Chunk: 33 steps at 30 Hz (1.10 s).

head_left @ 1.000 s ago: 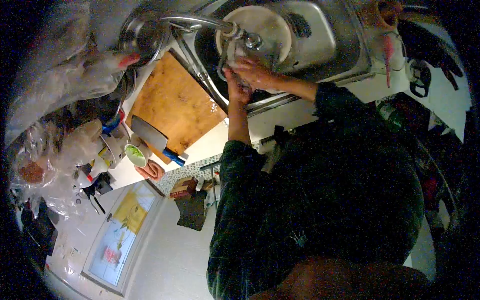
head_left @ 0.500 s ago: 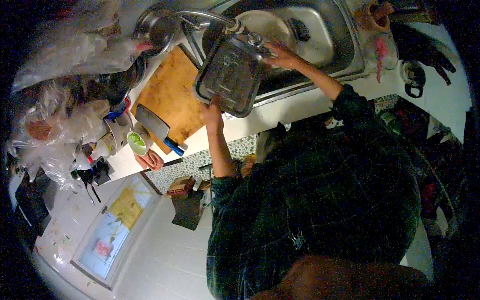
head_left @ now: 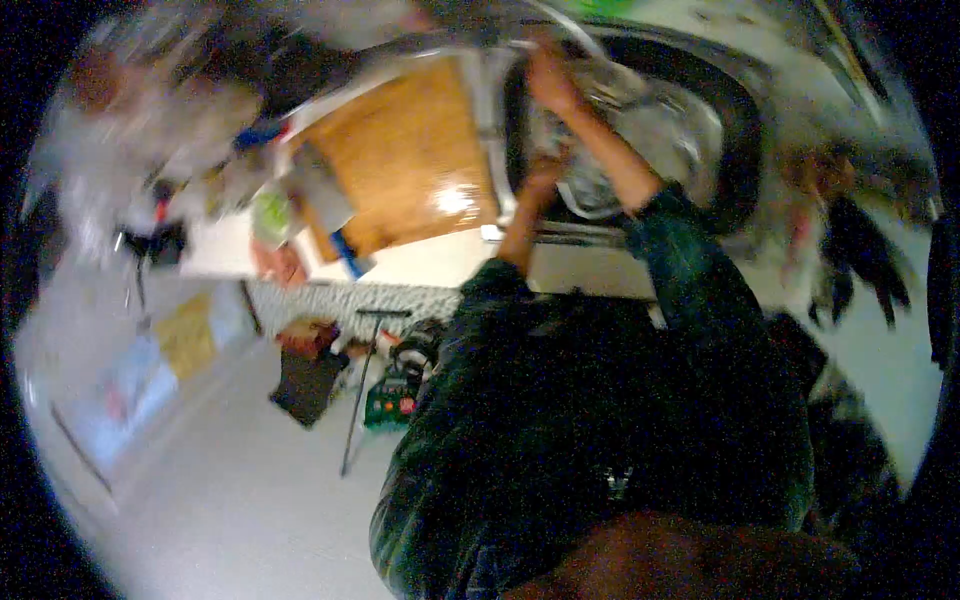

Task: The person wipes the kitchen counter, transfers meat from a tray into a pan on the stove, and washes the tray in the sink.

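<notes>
Blurred by motion, my right hand is at the upper left of the sink, near the tap's curved pipe. Lower down, my left hand is over the sink's left part, beside a shiny metal-rimmed shape that looks like the tray. Whether either hand grips anything cannot be made out, since the fingers are smeared. A wooden board lies on the counter left of the sink, with a cleaver at its left edge.
A bowl with green pieces and a pinkish item are near the cleaver's handle. Blurred plastic bags fill the upper left. Dark gloves are at the right. A long-handled tool stands below the counter.
The tray, earlier held up between my hands over the sink's edge, is no longer raised there. Both hands are now over the sink's left part, and the view has turned and blurred.
</notes>
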Each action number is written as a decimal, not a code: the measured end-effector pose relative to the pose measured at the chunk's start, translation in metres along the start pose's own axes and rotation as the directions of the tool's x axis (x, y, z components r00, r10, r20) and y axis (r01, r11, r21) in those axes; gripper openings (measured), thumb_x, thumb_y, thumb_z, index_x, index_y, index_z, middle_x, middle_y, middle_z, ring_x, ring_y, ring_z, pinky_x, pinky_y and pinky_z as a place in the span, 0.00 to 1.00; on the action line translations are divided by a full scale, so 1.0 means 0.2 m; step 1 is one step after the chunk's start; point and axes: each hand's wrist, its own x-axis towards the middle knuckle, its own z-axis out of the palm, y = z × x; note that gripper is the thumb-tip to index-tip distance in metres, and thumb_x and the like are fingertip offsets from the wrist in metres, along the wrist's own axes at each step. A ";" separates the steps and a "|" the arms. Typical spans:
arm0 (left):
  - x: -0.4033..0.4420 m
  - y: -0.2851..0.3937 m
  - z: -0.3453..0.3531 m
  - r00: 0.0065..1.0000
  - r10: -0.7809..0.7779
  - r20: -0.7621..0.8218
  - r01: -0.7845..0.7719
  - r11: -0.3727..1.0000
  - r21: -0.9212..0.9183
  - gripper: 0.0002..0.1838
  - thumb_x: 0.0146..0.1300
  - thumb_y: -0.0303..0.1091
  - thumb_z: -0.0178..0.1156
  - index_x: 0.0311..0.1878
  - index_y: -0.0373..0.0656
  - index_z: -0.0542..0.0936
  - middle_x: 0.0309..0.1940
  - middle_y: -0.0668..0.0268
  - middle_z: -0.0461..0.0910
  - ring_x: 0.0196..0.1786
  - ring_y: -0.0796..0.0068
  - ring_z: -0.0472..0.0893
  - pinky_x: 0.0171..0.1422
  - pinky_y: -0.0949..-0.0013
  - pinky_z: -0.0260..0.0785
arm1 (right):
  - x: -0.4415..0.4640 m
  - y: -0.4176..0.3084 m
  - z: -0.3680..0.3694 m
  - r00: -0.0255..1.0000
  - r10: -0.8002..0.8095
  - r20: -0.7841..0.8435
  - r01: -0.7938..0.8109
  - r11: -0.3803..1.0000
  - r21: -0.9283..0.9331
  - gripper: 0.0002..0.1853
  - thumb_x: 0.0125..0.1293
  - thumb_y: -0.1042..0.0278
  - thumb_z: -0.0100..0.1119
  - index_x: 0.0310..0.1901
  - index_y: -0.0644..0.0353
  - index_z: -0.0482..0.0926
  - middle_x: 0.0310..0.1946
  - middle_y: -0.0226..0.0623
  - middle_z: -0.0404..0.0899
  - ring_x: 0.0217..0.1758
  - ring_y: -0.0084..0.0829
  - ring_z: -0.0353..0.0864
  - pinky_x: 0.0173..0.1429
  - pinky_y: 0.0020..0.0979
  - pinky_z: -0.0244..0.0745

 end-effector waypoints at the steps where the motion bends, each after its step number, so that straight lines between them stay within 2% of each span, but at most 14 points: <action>1: -0.01 -0.02 0.08 1.000 -0.001 -0.018 0.002 1.000 0.025 0.20 0.58 0.43 0.56 0.46 0.36 0.75 0.33 0.57 0.79 0.35 0.64 0.76 0.40 0.63 0.68 | 0.05 -0.15 -0.18 0.899 0.220 0.379 -0.111 0.951 -0.288 0.29 0.51 0.81 0.45 0.60 0.66 0.62 0.61 0.52 0.60 0.62 0.48 0.62 0.65 0.39 0.58; 2: 0.00 0.00 0.13 0.999 -0.013 -0.050 0.016 0.999 0.047 0.21 0.58 0.44 0.55 0.46 0.35 0.75 0.33 0.57 0.79 0.35 0.63 0.76 0.40 0.63 0.68 | -0.03 -0.09 -0.24 0.972 -0.039 0.232 0.049 0.998 -0.037 0.31 0.51 0.83 0.44 0.61 0.68 0.59 0.64 0.52 0.56 0.64 0.48 0.59 0.67 0.40 0.55; 6: 0.05 0.06 0.20 0.990 -0.109 -0.089 0.116 0.991 0.071 0.25 0.58 0.50 0.53 0.44 0.35 0.75 0.34 0.56 0.79 0.35 0.60 0.77 0.38 0.62 0.68 | -0.13 -0.31 -0.43 0.932 -0.218 0.291 0.287 0.932 -0.221 0.29 0.54 0.84 0.44 0.62 0.68 0.58 0.66 0.51 0.53 0.69 0.47 0.53 0.68 0.39 0.52; 8: 0.10 0.06 0.21 0.987 -0.135 -0.083 0.141 0.988 0.066 0.27 0.58 0.53 0.53 0.43 0.34 0.75 0.34 0.55 0.79 0.35 0.58 0.77 0.37 0.61 0.68 | -0.17 -0.41 -0.55 0.958 -0.014 0.286 -0.003 0.998 0.059 0.27 0.56 0.84 0.43 0.61 0.67 0.60 0.66 0.48 0.55 0.68 0.44 0.56 0.68 0.39 0.52; 10: 0.12 0.07 0.24 0.986 -0.156 -0.060 0.160 0.985 0.070 0.29 0.58 0.56 0.52 0.42 0.34 0.76 0.34 0.54 0.79 0.35 0.57 0.77 0.37 0.61 0.68 | -0.40 -0.17 -0.65 0.812 0.314 0.493 -0.548 0.701 0.457 0.26 0.59 0.82 0.46 0.61 0.65 0.62 0.65 0.44 0.58 0.66 0.41 0.59 0.68 0.36 0.55; 11: 0.13 0.07 0.26 0.985 -0.168 -0.043 0.171 0.982 0.076 0.30 0.58 0.58 0.51 0.42 0.34 0.76 0.34 0.54 0.79 0.35 0.56 0.77 0.36 0.60 0.68 | -0.52 0.03 -0.66 0.809 0.315 0.497 -0.550 0.703 0.451 0.26 0.59 0.82 0.46 0.61 0.65 0.62 0.65 0.44 0.58 0.66 0.41 0.59 0.68 0.36 0.55; 12: 0.13 0.06 0.27 0.984 -0.176 -0.024 0.177 0.981 0.083 0.31 0.58 0.59 0.51 0.42 0.33 0.76 0.34 0.54 0.79 0.35 0.55 0.77 0.36 0.60 0.68 | -0.63 0.23 -0.67 0.685 0.328 0.651 -0.648 -0.134 0.750 0.21 0.63 0.78 0.44 0.59 0.65 0.65 0.62 0.45 0.62 0.65 0.41 0.60 0.69 0.38 0.55; 14: 0.18 0.01 0.34 0.985 -0.171 -0.010 0.171 0.981 0.093 0.32 0.58 0.61 0.50 0.41 0.33 0.76 0.34 0.53 0.79 0.35 0.54 0.77 0.35 0.60 0.68 | -0.64 0.35 -0.71 0.626 0.190 0.756 -0.257 -0.865 0.430 0.17 0.67 0.74 0.41 0.57 0.66 0.68 0.59 0.46 0.66 0.64 0.41 0.62 0.69 0.39 0.55; 19: 0.14 0.07 0.32 0.979 -0.028 -0.201 0.043 0.997 0.070 0.19 0.57 0.44 0.52 0.41 0.35 0.75 0.33 0.54 0.78 0.37 0.56 0.77 0.40 0.59 0.69 | -0.51 0.44 -0.64 0.432 0.269 0.861 -0.068 -0.942 0.328 0.17 0.63 0.67 0.46 0.52 0.64 0.70 0.52 0.45 0.71 0.56 0.39 0.69 0.59 0.36 0.68; 25: 0.31 0.06 0.28 0.977 0.080 -0.199 -0.116 0.978 -0.175 0.19 0.58 0.30 0.53 0.52 0.35 0.69 0.44 0.50 0.75 0.48 0.55 0.75 0.52 0.61 0.67 | -0.28 0.45 -0.49 0.471 0.263 0.842 -0.702 -0.465 0.539 0.14 0.59 0.65 0.49 0.43 0.64 0.73 0.40 0.38 0.75 0.47 0.36 0.73 0.52 0.36 0.72; 29: 0.34 0.17 0.26 0.936 0.177 -0.304 -0.321 0.780 -0.536 0.25 0.58 0.28 0.54 0.59 0.33 0.65 0.52 0.47 0.72 0.54 0.51 0.73 0.57 0.62 0.64 | -0.27 0.39 -0.51 0.573 0.088 0.815 -0.130 -0.972 0.197 0.17 0.60 0.62 0.51 0.47 0.64 0.72 0.46 0.40 0.75 0.51 0.40 0.73 0.54 0.39 0.71; 30: 0.24 0.39 0.18 0.875 0.344 -0.341 -0.427 0.879 -0.210 0.25 0.57 0.28 0.55 0.59 0.33 0.64 0.52 0.46 0.71 0.55 0.50 0.72 0.58 0.61 0.64 | -0.30 0.45 -0.50 0.584 0.084 0.807 -0.131 -0.972 0.196 0.17 0.60 0.62 0.51 0.47 0.64 0.72 0.46 0.40 0.75 0.51 0.40 0.73 0.54 0.39 0.71; 32: 0.08 0.69 0.15 0.815 0.492 -0.304 -0.476 0.870 0.133 0.26 0.56 0.28 0.56 0.59 0.33 0.64 0.53 0.46 0.70 0.56 0.50 0.71 0.59 0.61 0.63 | -0.46 0.58 -0.52 0.580 0.252 0.775 -0.404 -0.737 0.542 0.19 0.64 0.58 0.45 0.52 0.62 0.71 0.51 0.39 0.73 0.53 0.37 0.72 0.58 0.38 0.69; 33: 0.03 0.80 0.20 0.847 0.470 -0.249 -0.480 0.877 0.023 0.25 0.58 0.33 0.56 0.57 0.33 0.66 0.53 0.49 0.71 0.56 0.53 0.70 0.61 0.63 0.60 | -0.25 0.26 -0.68 0.437 0.724 0.533 -0.600 -0.207 0.773 0.22 0.66 0.55 0.41 0.56 0.60 0.68 0.55 0.38 0.70 0.55 0.34 0.71 0.60 0.37 0.67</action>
